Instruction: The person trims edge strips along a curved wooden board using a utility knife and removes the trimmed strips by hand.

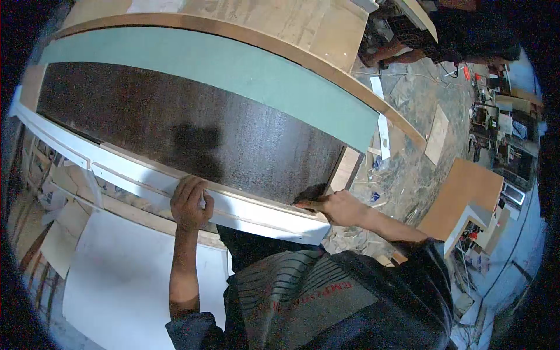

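Observation:
In front of my body lies a long dark brown panel [233, 134] with a pale green strip [216, 64] along its far side. A white-faced strip [134, 169] with a bare wood edge runs along the near side. My left hand [191, 204] is wrapped over that white strip near its middle, fingers curled on the top edge. My right hand [340, 208] is closed at the strip's right end, by a light wood end piece [344, 169]. A small reddish spot shows at its fingertips, too small to name.
A pale plywood surface [262, 29] extends beyond the panel. A white sheet [128, 280] stands below left. Brown boards [461, 198] lie at right on the littered floor [402, 175]. Another person's legs [391, 52] show at the upper right.

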`<state>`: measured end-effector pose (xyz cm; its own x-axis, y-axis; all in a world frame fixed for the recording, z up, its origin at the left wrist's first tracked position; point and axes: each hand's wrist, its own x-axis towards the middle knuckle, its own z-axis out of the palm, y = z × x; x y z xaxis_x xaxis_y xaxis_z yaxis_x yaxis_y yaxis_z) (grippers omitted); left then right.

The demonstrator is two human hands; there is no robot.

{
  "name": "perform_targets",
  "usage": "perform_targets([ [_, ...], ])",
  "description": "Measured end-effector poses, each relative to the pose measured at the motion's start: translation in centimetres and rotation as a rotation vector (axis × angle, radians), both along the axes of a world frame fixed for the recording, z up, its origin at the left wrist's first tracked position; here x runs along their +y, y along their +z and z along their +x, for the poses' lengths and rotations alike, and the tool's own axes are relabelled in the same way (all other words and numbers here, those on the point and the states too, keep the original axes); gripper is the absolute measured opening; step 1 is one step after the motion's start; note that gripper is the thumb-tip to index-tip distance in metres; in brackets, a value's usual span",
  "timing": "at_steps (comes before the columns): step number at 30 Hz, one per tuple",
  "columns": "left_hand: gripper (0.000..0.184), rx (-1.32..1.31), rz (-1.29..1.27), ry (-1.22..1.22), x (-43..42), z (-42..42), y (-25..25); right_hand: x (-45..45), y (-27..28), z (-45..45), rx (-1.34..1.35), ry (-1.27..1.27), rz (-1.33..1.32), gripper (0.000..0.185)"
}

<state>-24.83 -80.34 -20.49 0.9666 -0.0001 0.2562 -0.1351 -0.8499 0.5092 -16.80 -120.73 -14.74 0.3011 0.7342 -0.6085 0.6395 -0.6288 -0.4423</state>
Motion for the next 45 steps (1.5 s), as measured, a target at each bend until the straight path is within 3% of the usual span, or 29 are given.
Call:
perform_targets([
  [3, 0.020, 0.038, 0.037, -0.009, -0.2, 0.1, 0.6, 3.2, 4.4, 3.9, 0.129, -0.010, -0.014, 0.083],
  [6, 0.020, 0.016, 0.038, -0.030, -0.1, 0.0, 0.3, 5.6, 3.2, 4.8, -0.039, -0.142, 0.195, 0.076],
  [9, 0.020, 0.061, -0.060, -0.030, 0.2, -0.3, -0.4, 10.8, 1.8, 5.8, -0.039, -0.176, 0.244, 0.072],
  [16, 0.024, 0.083, 0.054, 0.017, 0.1, -0.1, 0.4, 25.0, -4.8, 6.5, -0.055, -0.108, 0.483, 0.066],
  [20, 0.027, 0.042, 0.017, 0.005, 0.0, 0.0, 0.6, 29.7, -5.4, 6.2, -0.057, -0.022, 0.439, 0.064],
  [26, 0.031, 0.045, 0.030, -0.006, 0.2, -0.4, 0.5, 32.1, -5.1, 6.8, 0.025, -0.128, 0.561, 0.051],
  [27, 0.031, 0.049, 0.029, -0.008, 0.3, -0.2, 1.0, 32.6, -4.7, 7.1, 0.046, -0.056, 0.446, 0.055],
  [29, 0.032, 0.626, 0.029, 0.052, 0.3, -0.2, 1.7, 32.4, -5.0, 6.8, 0.077, 0.001, 0.313, 0.060],
  [30, 0.032, 0.635, 0.015, 0.030, 0.3, -0.9, 1.1, 31.7, -5.6, 6.5, 0.089, -0.002, 0.375, 0.057],
  [32, 0.023, -0.012, 0.074, -0.004, 0.6, -1.4, -1.3, 29.2, -5.9, 6.8, 0.079, 0.003, 0.420, 0.054],
  [34, 0.023, -0.007, 0.051, -0.012, 0.2, -0.8, -0.3, 25.0, -4.8, 6.1, 0.032, 0.159, 0.349, 0.040],
  [36, 0.023, -0.013, 0.046, -0.016, 0.4, -0.4, 0.0, 20.9, -2.6, 5.5, 0.040, 0.074, 0.317, 0.028],
  [38, 0.028, 0.047, 0.025, 0.003, 0.4, -0.7, -0.3, 17.0, -1.0, 4.8, 0.036, 0.082, 0.245, 0.026],
  [45, 0.021, -0.013, -0.030, 0.001, -0.6, 0.2, 1.0, 4.5, 0.2, 2.0, 0.020, 0.102, 0.101, 0.019],
])
